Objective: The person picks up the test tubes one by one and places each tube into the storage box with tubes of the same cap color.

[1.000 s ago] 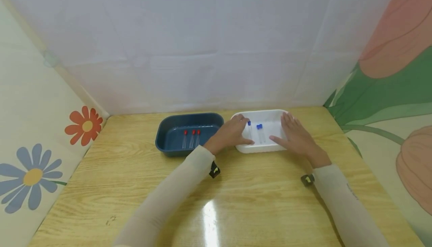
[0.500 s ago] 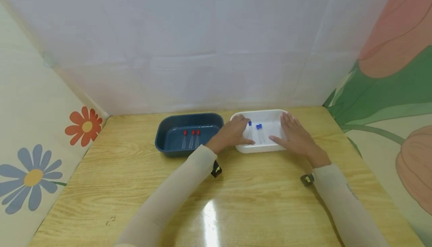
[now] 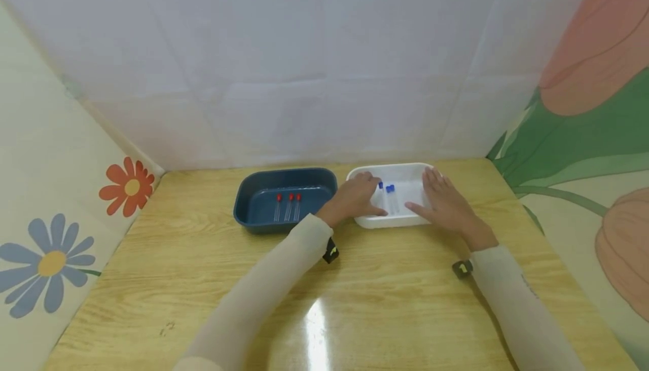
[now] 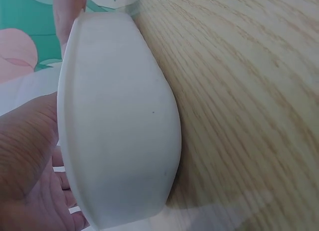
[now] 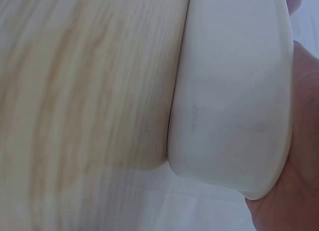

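In the head view, a white tray point(image 3: 400, 222) holds three clear tubes with blue caps. Two blue-capped tubes point(image 3: 391, 199) lie side by side, and a third blue-capped tube point(image 3: 382, 197) is just to their left. My left hand point(image 3: 355, 196) reaches over the tray's left end, fingertips at that third tube's cap and thumb by its lower end. My right hand point(image 3: 447, 205) rests over the tray's right end, fingers straight along the far side and thumb inside. Both wrist views show the tray's outer wall point(image 4: 117, 116), with the hands partly hidden behind it.
Left of the white tray stands a dark blue tray point(image 3: 253, 229) with three red-capped tubes point(image 3: 288, 208) inside. Both sit on a wood-grain table point(image 3: 385, 292), close to the white back wall point(image 3: 314, 78). Flower-patterned panels point(image 3: 50, 191) flank the table.
My left hand has shifted slightly right inside the white tray. The blue-capped tube beside it has slid right, closer to the other two. My right hand stays put.
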Demonstrator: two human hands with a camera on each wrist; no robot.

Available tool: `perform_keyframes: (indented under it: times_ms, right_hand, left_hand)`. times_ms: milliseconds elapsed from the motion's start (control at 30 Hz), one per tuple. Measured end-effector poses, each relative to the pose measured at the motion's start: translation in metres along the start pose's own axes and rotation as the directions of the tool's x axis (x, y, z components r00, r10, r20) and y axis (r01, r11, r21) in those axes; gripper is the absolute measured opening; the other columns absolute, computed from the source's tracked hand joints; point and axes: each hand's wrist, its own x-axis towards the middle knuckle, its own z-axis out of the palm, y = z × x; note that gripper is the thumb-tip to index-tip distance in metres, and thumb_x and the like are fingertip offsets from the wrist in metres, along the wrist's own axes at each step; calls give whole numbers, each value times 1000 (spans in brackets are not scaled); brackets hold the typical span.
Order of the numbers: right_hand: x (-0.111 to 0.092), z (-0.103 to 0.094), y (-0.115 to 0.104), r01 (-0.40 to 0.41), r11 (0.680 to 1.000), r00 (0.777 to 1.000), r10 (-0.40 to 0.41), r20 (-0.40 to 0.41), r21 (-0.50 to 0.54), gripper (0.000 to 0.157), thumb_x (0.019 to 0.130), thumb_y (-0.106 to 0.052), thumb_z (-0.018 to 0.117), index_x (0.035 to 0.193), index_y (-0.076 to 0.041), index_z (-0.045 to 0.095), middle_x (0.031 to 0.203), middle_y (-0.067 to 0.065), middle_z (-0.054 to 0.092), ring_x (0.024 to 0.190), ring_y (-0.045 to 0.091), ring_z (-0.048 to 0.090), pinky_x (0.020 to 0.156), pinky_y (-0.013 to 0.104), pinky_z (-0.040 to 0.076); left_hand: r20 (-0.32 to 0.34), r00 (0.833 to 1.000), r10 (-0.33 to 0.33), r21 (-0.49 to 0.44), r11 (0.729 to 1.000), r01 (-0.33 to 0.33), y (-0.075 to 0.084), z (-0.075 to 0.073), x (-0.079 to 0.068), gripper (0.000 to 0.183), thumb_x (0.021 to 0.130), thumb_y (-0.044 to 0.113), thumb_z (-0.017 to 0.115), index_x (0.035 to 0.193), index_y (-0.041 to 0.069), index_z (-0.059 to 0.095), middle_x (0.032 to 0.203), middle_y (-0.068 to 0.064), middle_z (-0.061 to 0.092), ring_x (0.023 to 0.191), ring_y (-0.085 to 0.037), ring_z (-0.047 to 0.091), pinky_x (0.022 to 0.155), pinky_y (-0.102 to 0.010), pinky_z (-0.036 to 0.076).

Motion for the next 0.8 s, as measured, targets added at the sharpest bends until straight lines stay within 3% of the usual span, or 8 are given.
perform_keyframes:
  times_ms: [800]
  right_hand:
    - [-4,0,-2,0,1000,1000,0,-2,5,97,90,-69,29,149,4,3,155,14,-10,142,25,-12,114,44,-3]
  left_hand:
    - [37,999,-14,56,998,12,3,10,9,86,73,64,67,136,9,48,123,-9,51,107,-21,47,92,-39,45]
